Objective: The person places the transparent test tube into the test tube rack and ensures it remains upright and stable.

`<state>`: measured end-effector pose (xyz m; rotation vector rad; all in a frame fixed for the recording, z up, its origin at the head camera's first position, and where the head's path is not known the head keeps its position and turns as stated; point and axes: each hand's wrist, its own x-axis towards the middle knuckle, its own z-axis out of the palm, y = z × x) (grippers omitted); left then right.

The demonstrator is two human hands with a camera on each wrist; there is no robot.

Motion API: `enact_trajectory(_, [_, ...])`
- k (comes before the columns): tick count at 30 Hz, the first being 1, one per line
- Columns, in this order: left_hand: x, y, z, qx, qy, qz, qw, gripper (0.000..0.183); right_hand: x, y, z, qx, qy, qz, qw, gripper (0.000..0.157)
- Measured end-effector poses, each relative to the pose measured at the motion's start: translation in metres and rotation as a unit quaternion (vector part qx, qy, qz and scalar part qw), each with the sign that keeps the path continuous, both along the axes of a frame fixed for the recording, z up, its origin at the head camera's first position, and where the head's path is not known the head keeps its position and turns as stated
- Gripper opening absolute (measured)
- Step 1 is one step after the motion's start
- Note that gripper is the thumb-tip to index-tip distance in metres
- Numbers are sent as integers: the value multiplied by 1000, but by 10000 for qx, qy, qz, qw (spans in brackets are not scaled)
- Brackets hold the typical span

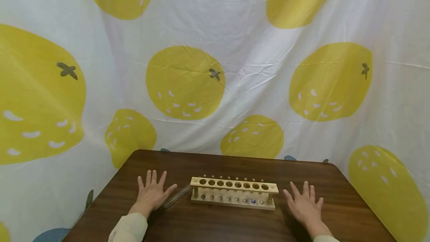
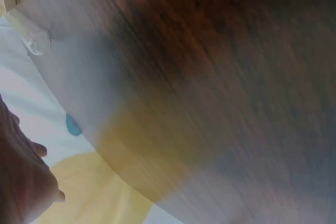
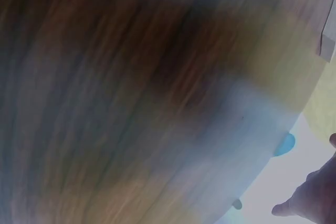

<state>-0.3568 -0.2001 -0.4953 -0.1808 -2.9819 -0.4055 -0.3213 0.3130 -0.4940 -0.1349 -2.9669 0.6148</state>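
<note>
A wooden test tube rack (image 1: 233,205) stands on the dark table, with a row of round holes in its top bar and a row of pegs behind. A small blue spot shows in its lower board near the right end. Left of the rack lies a clear glass test tube (image 1: 177,196), its rounded end also visible as glass (image 2: 40,42) in the left wrist view. My left hand (image 1: 152,194), fingers spread, is beside the tube and holds nothing. To the right of the rack, my right hand (image 1: 305,205) is spread out too, with nothing in it.
The brown wood-grain table (image 1: 235,227) has rounded far corners. Behind it and along both sides hangs a white cloth (image 1: 248,96) printed with yellow lemons.
</note>
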Motion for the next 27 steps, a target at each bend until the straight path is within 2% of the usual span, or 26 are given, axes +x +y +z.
enact_trajectory(11, [-2,2,0,-5,12,-53,10000,87,3,-12,4,-429,88,-99,9990,81])
enact_trajectory(19, [1,2,2,-10,-60,-51,10000,87,6,-21,8,-797,306,-157,9962,74])
enact_trajectory(27, [0,3,1,-29,-17,-56,10000,88,3,-30,11,-1369,368,-254,9896,74])
